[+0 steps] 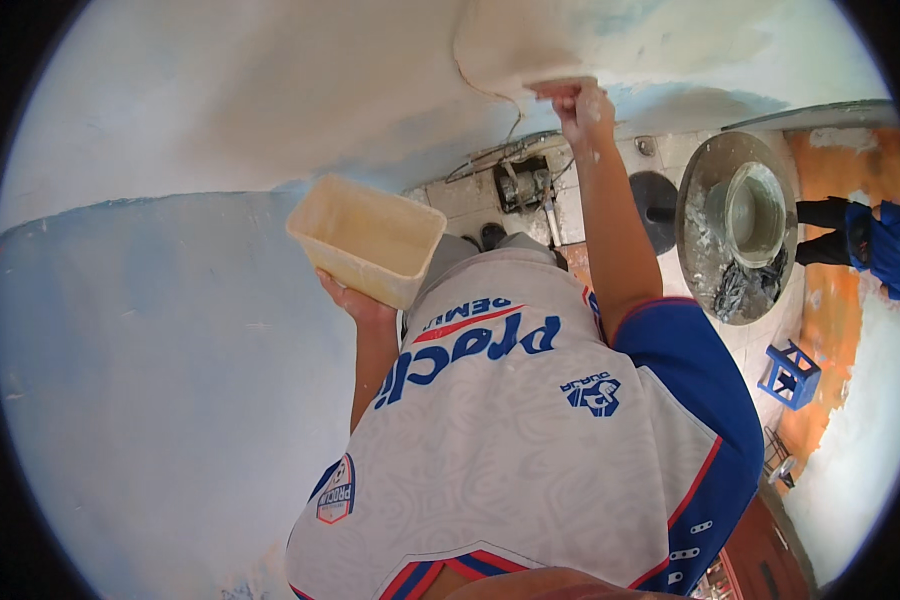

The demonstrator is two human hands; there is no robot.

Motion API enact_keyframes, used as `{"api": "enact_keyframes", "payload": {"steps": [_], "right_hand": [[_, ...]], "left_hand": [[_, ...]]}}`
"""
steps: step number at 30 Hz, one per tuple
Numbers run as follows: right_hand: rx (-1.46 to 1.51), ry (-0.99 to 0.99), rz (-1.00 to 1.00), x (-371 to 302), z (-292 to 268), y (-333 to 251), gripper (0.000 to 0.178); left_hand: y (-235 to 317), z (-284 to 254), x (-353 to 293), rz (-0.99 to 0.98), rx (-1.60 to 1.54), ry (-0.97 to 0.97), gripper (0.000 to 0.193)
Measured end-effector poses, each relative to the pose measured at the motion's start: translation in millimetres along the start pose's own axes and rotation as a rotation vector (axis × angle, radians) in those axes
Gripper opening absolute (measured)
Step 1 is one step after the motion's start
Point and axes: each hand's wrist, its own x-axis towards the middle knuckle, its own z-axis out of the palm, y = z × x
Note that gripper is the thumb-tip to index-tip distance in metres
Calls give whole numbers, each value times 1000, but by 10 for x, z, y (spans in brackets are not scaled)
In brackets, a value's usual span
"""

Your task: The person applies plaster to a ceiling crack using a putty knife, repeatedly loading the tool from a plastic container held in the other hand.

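Observation:
My left hand (358,302) grips a cream rectangular plastic tub (370,278) from below and the side; its open top faces up, and pale smears coat the inside. Stretched out ahead, my right hand (587,118) is closed on a thin, flat, brownish-red scraper (560,86) pressed to or very near the wall (370,100). Whitish paste specks that hand and wrist. The wall is patchy, off-white over light blue. How the fingers wrap the scraper's grip is partly hidden.
At the right stands a round table (705,240) with a paste-coated bucket (755,215) and crumpled black plastic (745,285). A blue stool (790,375) and a person in blue (875,245) are farther right. A dirty dark box-like device (523,185) with cables lies by the wall's foot.

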Motion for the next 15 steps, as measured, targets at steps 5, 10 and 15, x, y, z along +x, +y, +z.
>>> {"api": "enact_keyframes", "payload": {"steps": [5,10,15], "right_hand": [[137,56,11,274,446,-140,18],[72,43,17,116,204,-190,17],[91,171,34,273,315,-120,12]], "left_hand": [[-62,-45,-7,-31,23,2,75],[-50,95,-52,45,14,74,72],[-13,-25,42,9,-71,8,72]]}}
